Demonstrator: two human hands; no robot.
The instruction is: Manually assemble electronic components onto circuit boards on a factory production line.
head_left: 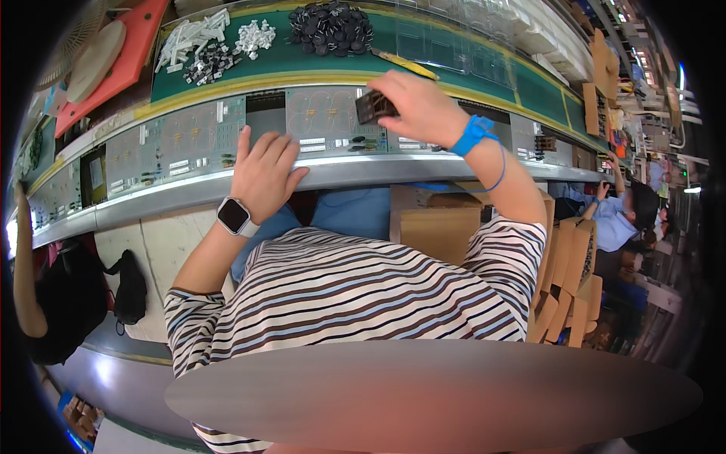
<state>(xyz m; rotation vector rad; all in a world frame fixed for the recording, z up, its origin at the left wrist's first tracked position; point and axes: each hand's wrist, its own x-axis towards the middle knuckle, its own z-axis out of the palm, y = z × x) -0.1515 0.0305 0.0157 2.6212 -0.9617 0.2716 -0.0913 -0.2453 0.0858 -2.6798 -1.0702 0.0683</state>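
Observation:
In my right hand is a dark rectangular block, gripped between fingers and thumb above the right part of a circuit board. A blue strap with a cord circles that wrist. My left hand lies flat with fingers stretched out at the metal rail, near the gap between two boards, holding nothing. Several small parts stand on the board: yellow ones, white strips and dark round ones. To the left, another circuit board carries similar parts.
On the green mat lie white connectors, small white parts, black disc parts and a yellow cutter. Clear plastic trays sit behind. Cardboard boxes stand at my right. Other people work on both sides.

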